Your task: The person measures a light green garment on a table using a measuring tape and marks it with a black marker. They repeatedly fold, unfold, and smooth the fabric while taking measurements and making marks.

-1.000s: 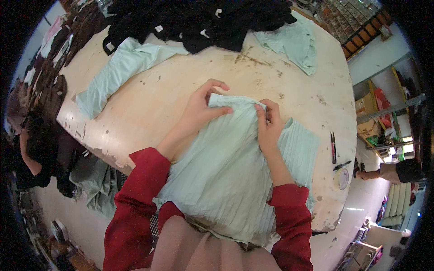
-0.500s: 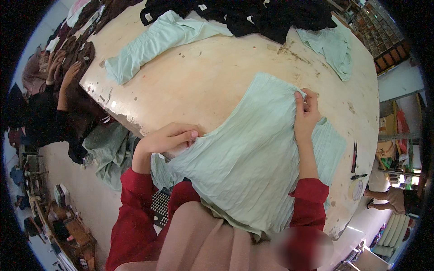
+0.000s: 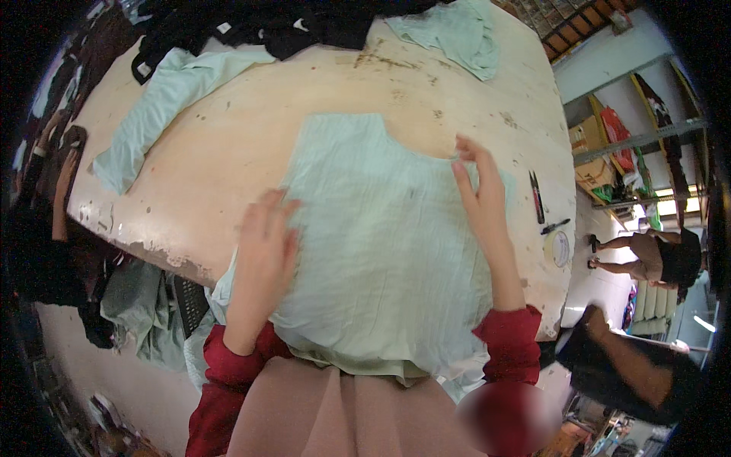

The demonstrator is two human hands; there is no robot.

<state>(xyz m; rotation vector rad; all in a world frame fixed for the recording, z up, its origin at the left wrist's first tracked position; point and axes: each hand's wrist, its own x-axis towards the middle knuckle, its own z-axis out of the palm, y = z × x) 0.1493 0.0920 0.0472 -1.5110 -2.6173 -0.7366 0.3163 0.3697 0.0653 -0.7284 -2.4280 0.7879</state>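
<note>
1. Fingers (image 3: pixel 283 217) of left hand (image 3: pixel 263 251) spread flat, open, pressing on the mint-green fabric piece (image 3: pixel 381 244); nothing gripped.
2. Right hand (image 3: pixel 481 194) also open, fingers (image 3: pixel 474 156) straight, lying on the fabric's upper right edge, by its curved cut-out.
3. Containers: none w/ visible contents near either hand; shelves w/ boxes far right, contents can't be told.
4. Fabric lies spread on worn cream table (image 3: pixel 228 160), under both palms & between them, near edge hanging off toward the person's lap.
5. Beyond fingertips: long mint strip (image 3: pixel 164 107) far left, another mint piece (image 3: pixel 457 34) far top, black garments (image 3: pixel 266 23) behind.
6. Right of right-hand fingers: black tool (image 3: pixel 535 196) & round tape roll (image 3: pixel 558 247), well apart from fabric.
</note>
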